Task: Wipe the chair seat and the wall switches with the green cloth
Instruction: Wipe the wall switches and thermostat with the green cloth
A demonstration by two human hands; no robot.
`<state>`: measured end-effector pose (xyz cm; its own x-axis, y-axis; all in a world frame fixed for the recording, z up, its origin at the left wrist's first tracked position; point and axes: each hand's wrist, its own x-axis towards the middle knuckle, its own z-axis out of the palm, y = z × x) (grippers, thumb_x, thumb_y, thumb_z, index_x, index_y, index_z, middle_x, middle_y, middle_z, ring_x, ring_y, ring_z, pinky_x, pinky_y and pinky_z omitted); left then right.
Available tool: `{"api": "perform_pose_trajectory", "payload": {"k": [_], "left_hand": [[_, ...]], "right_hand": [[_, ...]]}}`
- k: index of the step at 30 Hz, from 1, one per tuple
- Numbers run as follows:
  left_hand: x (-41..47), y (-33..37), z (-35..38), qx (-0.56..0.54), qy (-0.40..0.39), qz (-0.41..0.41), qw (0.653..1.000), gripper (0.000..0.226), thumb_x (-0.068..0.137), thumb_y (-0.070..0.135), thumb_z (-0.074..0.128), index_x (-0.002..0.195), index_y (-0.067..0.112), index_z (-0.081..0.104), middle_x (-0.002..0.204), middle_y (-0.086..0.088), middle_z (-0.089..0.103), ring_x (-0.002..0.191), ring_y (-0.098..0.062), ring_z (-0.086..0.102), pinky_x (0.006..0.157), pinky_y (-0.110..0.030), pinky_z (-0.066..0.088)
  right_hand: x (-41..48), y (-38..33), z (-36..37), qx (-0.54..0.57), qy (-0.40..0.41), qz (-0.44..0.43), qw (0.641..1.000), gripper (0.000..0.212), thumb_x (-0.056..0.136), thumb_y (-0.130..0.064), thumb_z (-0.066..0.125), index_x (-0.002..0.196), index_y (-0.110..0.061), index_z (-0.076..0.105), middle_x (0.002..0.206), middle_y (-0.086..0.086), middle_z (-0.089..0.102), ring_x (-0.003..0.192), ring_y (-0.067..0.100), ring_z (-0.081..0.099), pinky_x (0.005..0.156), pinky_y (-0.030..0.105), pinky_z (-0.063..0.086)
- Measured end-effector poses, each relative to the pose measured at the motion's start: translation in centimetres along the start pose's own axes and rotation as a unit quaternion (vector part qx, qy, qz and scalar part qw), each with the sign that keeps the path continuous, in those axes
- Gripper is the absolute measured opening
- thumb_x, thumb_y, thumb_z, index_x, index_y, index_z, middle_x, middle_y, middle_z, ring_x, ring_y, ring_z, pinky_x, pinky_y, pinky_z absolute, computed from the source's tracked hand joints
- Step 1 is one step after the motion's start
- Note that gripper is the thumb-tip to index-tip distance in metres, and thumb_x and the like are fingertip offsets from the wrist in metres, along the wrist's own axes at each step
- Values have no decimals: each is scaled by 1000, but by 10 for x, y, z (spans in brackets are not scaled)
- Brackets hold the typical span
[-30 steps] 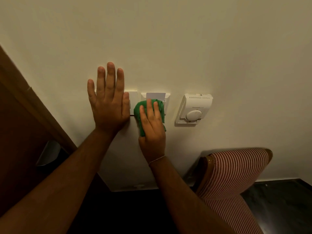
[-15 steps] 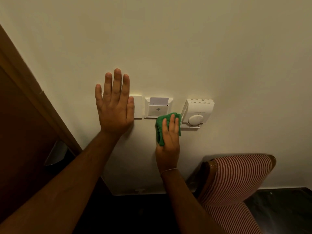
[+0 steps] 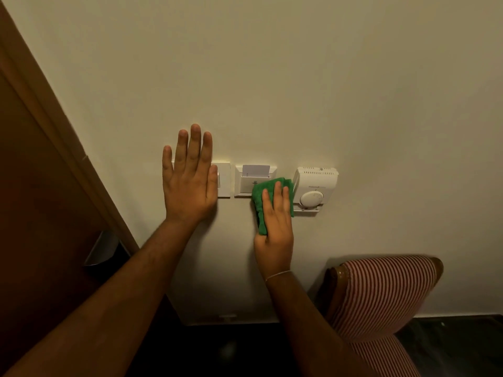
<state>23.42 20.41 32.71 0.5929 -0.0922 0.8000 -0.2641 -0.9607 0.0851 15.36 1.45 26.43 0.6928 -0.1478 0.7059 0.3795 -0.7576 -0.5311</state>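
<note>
My right hand (image 3: 275, 227) presses the green cloth (image 3: 261, 194) flat against the wall, over the lower right corner of the key-card switch (image 3: 246, 182) and beside the white thermostat (image 3: 315, 190). My left hand (image 3: 187, 180) lies open and flat on the wall, covering most of the light switch plate (image 3: 224, 179). The striped chair (image 3: 381, 297) stands below to the right, its backrest against the wall; little of its seat shows.
A wooden door with its frame (image 3: 62, 148) and a metal handle (image 3: 102, 248) fills the left side. The floor (image 3: 449, 346) under the switches is dark. A white card sits in the key-card switch slot.
My right hand slid the cloth from the left of the key-card switch down and right, then a little back up onto its corner. My left hand stayed flat on the wall.
</note>
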Motion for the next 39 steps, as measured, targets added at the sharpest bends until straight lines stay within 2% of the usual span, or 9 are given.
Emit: {"api": "perform_pose_trajectory", "payload": {"k": [4, 9, 12, 15, 21, 27, 31, 33, 39], "left_hand": [[-14, 1, -9, -5, -18, -14, 1000, 70, 116, 43, 16, 176, 22, -13, 183, 2, -26, 170, -17, -21, 136, -40, -18], [-50, 11, -16, 1, -41, -29, 999, 75, 115, 40, 25, 178, 19, -8, 186, -3, -17, 172, -21, -14, 137, -43, -14], [-67, 18, -19, 1, -49, -24, 998, 77, 113, 38, 29, 178, 20, -7, 186, -3, -14, 173, -21, -11, 138, -43, -12], [-72, 24, -24, 7, -54, -21, 998, 79, 112, 38, 31, 178, 21, -7, 187, -3, -11, 173, -21, -10, 138, -44, -10], [-52, 33, -50, -34, -31, -57, 997, 69, 117, 43, 16, 178, 21, -6, 187, -2, -10, 174, -22, -6, 139, -44, -8], [-25, 40, -73, -44, 12, -48, 998, 67, 117, 43, 12, 179, 21, -3, 187, -1, -9, 173, -21, -6, 138, -43, -10], [-32, 38, -72, -45, -19, -52, 997, 68, 116, 39, 20, 179, 17, 5, 188, -2, -4, 174, -22, -3, 139, -43, -8], [-37, 37, -70, -35, -29, -58, 997, 68, 117, 42, 15, 179, 15, 8, 188, -3, -2, 174, -23, -2, 139, -43, -6], [-45, 36, -62, -25, -46, -58, 997, 71, 115, 39, 24, 179, 18, 4, 188, -3, -2, 174, -22, -2, 139, -43, -7]], "right_hand": [[11, -5, -7, -4, 15, -21, 1000, 88, 83, 28, 63, 161, -9, 40, 173, 8, 26, 166, 23, 15, 134, 40, 21], [22, -11, -17, -14, 14, -42, 999, 93, 75, 33, 61, 158, -5, 44, 171, 14, 30, 163, 34, 23, 132, 49, 27], [29, -16, -23, -18, 8, -58, 998, 100, 71, 35, 60, 159, -8, 41, 172, 10, 28, 163, 35, 23, 136, 34, 15], [37, -19, -28, -23, 6, -73, 997, 100, 71, 35, 60, 160, -8, 41, 172, 9, 27, 164, 34, 22, 136, 30, 11], [46, -23, -38, -26, 12, -83, 996, 92, 75, 33, 63, 158, -4, 47, 172, 7, 27, 165, 27, 16, 136, 26, 5], [54, -24, -44, -22, -10, -94, 995, 94, 73, 33, 63, 158, -5, 46, 172, 10, 30, 162, 38, 25, 136, 25, 4], [54, -22, -46, -17, -23, -90, 995, 95, 72, 32, 64, 158, -5, 46, 173, 9, 30, 163, 36, 23, 136, 23, 3], [54, -21, -47, -13, -25, -95, 995, 97, 72, 32, 63, 159, -7, 45, 173, 8, 29, 165, 34, 20, 136, 25, 4], [50, -16, -56, -1, -30, -102, 994, 102, 71, 33, 62, 161, -8, 40, 174, 6, 28, 165, 31, 20, 137, 30, 10]]}}
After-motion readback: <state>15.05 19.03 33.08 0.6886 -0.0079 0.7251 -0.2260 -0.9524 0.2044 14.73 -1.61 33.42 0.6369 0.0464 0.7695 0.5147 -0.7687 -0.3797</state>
